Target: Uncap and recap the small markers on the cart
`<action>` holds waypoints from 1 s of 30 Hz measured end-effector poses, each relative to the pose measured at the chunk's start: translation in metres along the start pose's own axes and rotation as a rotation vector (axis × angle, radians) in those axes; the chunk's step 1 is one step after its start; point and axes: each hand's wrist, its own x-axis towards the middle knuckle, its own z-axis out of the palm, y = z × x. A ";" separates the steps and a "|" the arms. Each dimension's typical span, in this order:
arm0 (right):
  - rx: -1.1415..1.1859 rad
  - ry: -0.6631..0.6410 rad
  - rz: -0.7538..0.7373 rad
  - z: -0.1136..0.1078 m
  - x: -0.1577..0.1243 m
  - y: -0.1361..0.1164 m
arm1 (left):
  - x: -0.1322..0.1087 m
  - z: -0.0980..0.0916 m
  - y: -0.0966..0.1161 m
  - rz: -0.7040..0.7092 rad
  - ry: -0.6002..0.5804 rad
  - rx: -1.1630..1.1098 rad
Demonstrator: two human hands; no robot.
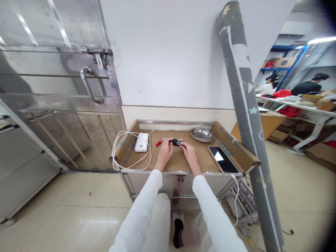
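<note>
Over the middle of the cardboard-covered cabinet top (178, 162), a small black and silver object (176, 142) lies between my two hands. It is too small to tell its kind. My left hand (166, 150) grips its left end with curled fingers. At the right end, my right hand (189, 152) pinches it between thumb and fingers. Just left of my left fingertips rests a short red stick-like item (159, 143) with a pale tip. Behind my right hand is a shallow round metal dish (202, 134).
A white power bank (141, 142) with a looped white cable (113, 154) sits on the left. On the right lies a phone (223, 159) near the front edge. A tall grey roll (246, 105) leans against the wall. Two people (311, 85) sit at a distant bench.
</note>
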 end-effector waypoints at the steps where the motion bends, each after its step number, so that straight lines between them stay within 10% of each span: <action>1: -0.014 0.007 0.009 -0.001 -0.001 -0.001 | 0.000 0.000 0.000 -0.005 0.004 -0.003; 13: -0.023 0.126 0.062 -0.007 0.001 -0.003 | -0.006 0.004 -0.006 -0.041 -0.297 0.015; 30: 0.042 -0.092 -0.107 0.004 0.004 -0.001 | -0.003 0.020 -0.025 -0.134 -0.301 0.402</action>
